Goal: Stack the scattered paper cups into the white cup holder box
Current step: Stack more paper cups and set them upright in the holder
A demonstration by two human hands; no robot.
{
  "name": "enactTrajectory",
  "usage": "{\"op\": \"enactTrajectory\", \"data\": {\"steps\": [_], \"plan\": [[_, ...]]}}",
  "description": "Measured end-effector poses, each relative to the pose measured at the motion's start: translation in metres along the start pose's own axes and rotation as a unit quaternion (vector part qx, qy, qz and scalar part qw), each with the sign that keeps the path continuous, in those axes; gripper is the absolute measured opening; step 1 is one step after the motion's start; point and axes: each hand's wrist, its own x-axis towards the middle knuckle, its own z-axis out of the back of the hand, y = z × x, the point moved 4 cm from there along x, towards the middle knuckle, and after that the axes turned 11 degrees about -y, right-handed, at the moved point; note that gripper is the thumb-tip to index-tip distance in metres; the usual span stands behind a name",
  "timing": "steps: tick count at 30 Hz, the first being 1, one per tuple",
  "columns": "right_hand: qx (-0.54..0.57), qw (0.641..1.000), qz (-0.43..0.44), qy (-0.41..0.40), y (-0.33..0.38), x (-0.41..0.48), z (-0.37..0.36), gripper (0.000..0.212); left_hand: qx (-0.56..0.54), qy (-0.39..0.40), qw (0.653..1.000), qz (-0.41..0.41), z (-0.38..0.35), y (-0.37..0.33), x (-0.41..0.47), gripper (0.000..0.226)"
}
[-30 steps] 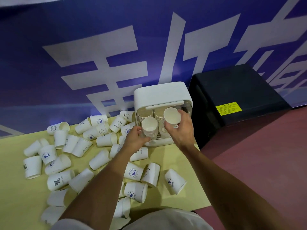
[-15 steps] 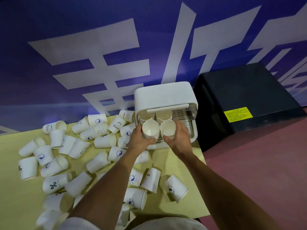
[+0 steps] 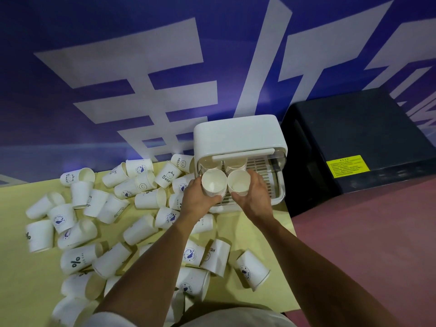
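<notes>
The right cup has dropped beside the left cup at the white box, right hand and left hand gripping them (flimsy: squeeze lightly, mid-wall).

Event or exhibition-style space, huge blue printed banner backdrop, red floor, black equipment case, yellow-covered table

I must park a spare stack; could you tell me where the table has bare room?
Bare table shows in front of the white box, left of the right forearm, down to the lone cup, and along the far-left edge. Scattered cups crowd the middle.
</notes>
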Motion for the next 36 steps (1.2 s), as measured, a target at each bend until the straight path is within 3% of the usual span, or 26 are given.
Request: {"op": "enactTrajectory", "data": {"steps": [13, 20, 27, 36], "plan": [[-0.060, 0.995, 0.073, -0.038, 0.020, -0.021, 0.020, 0.073, 0.003, -0.005, 1.000, -0.015, 0.015, 0.003, -0.015, 0.094], [-0.064, 0.991, 0.108, -0.054, 0.053, -0.051, 0.019, 0.063, -0.024, -0.010, 1.000, -0.017, 0.043, 0.026, -0.026, 0.078], [-0.063, 0.990, 0.124, -0.033, 0.097, -0.094, -0.016, 0.057, -0.050, -0.008, 0.999, -0.010, 0.094, 0.069, -0.035, 0.075], [-0.027, 0.991, 0.120, 0.050, 0.135, -0.134, -0.071, 0.058, -0.081, -0.045, 0.995, 0.024, 0.161, 0.133, -0.063, 0.070]]}}
